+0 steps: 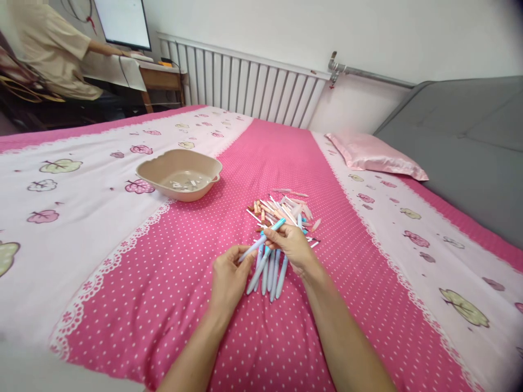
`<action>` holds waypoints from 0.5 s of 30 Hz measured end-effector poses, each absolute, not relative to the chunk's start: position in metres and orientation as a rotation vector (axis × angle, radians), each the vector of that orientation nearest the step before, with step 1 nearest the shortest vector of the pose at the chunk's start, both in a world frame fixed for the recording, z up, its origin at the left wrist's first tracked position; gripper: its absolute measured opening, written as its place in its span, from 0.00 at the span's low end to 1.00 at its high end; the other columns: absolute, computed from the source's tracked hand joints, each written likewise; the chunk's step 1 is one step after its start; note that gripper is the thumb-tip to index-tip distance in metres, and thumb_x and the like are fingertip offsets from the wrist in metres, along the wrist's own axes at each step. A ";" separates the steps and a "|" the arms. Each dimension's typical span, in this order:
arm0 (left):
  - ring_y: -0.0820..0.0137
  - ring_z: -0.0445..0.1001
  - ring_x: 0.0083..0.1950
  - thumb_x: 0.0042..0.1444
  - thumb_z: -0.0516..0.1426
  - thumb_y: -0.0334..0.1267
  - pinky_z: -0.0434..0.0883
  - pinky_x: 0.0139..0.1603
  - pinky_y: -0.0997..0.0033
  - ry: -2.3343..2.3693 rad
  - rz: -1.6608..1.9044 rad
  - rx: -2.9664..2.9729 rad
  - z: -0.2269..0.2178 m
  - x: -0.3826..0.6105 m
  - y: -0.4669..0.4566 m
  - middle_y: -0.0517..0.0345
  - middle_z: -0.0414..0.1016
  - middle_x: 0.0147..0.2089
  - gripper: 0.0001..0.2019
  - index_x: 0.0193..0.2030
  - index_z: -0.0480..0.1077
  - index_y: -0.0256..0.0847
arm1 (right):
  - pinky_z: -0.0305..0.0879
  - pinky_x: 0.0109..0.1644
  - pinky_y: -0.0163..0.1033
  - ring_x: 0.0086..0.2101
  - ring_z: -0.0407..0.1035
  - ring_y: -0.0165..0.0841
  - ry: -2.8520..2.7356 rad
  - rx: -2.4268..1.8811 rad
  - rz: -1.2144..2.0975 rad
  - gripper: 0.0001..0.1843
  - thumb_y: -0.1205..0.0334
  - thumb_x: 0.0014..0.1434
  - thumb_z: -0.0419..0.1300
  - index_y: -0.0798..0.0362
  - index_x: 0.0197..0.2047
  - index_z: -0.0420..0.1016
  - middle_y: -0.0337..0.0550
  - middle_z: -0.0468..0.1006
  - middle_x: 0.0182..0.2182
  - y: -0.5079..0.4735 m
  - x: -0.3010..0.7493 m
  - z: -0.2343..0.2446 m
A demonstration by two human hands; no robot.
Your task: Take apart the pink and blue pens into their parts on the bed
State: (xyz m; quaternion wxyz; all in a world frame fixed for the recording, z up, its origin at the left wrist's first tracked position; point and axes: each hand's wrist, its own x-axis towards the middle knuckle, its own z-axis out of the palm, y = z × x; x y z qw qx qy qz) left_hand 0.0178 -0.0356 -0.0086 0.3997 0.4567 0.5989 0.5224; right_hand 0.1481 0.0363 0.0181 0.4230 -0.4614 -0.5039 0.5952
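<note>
Both my hands are closed on one pen (pixel 254 246), which has a pale lilac barrel and a turquoise end and is tilted up to the right. My left hand (pixel 229 276) pinches its lower end. Nearer the turquoise end, the fingers of my right hand (pixel 295 248) grip it. Just below lie several similar pale blue and lilac pens (pixel 272 276), side by side on the bedspread. Beyond my hands is a loose heap of pen parts (pixel 286 208) in pink, white and brown, partly hidden by my right hand.
A beige plastic basin (pixel 163 167) with small white pieces in it stands at left on the pink dotted bedspread (pixel 281 147). A pink pillow (pixel 376 154) lies by the grey headboard (pixel 461 141). At back left, a person (pixel 53 51) sits at a desk with a monitor (pixel 125 22).
</note>
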 end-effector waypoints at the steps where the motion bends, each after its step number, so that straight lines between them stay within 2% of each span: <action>1: 0.75 0.64 0.20 0.50 0.57 0.47 0.59 0.21 0.78 1.518 1.309 1.159 -0.008 0.018 -0.036 0.63 0.67 0.19 0.14 0.32 0.72 0.35 | 0.63 0.28 0.33 0.23 0.66 0.28 -1.265 -1.149 1.482 0.21 0.49 0.34 0.69 0.58 0.25 0.74 0.38 0.73 0.20 0.036 0.148 0.018; 12: 0.74 0.65 0.17 0.55 0.49 0.52 0.61 0.19 0.78 1.487 1.229 1.188 -0.007 0.019 -0.037 0.61 0.67 0.17 0.20 0.27 0.69 0.36 | 0.63 0.29 0.33 0.23 0.65 0.26 -1.265 -1.085 1.530 0.18 0.53 0.36 0.70 0.58 0.27 0.74 0.38 0.73 0.21 0.036 0.151 0.018; 15: 0.76 0.62 0.15 0.54 0.49 0.53 0.59 0.17 0.78 1.457 1.247 1.138 -0.006 0.019 -0.037 0.62 0.65 0.15 0.21 0.26 0.69 0.36 | 0.63 0.29 0.32 0.24 0.66 0.26 -1.246 -1.016 1.577 0.18 0.53 0.38 0.69 0.57 0.28 0.74 0.37 0.73 0.22 0.036 0.152 0.019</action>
